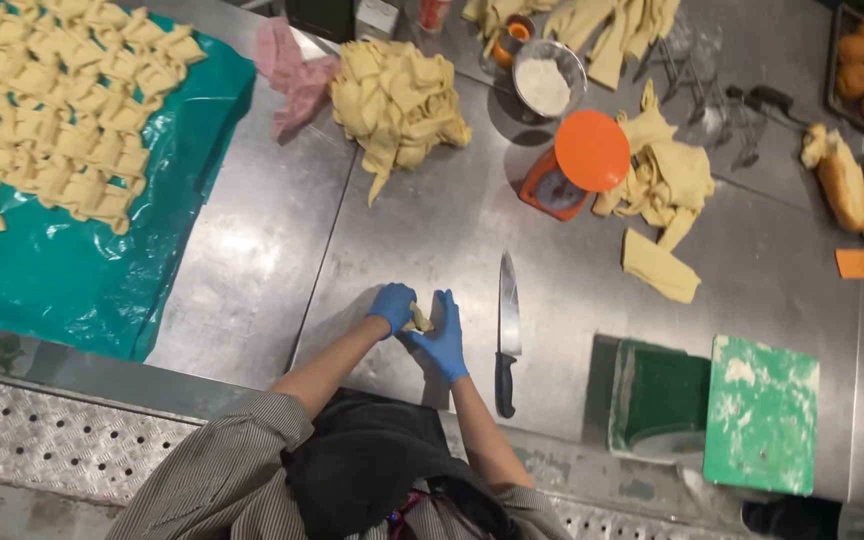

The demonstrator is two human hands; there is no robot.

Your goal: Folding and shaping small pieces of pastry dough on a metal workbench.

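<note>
Both hands wear blue gloves and meet over the steel bench near its front edge. The left hand (393, 305) and the right hand (442, 335) together close on a small piece of dough (418, 319), pale yellow and folded, pinched between the fingertips of each; each grip is narrow and holds that piece.

Just to the right lies a knife (507, 330) with a long bright blade and black handle, flat on the bench (432, 230), its handle toward the front edge.

At the far left, a green plastic sheet (72, 280) carries rows of folded dough parcels (62, 110), matt and floury. Toward the back edge sits a loose heap of dough strips (397, 100), with a pink cloth (292, 75) beside it. An orange scale (577, 165) with a round top stands right of centre, a bowl of white flour (547, 80) behind it. More flat dough sheets (662, 190) lie to its right. A green cutting board (762, 415), dusted white, rests at the front right corner.
</note>
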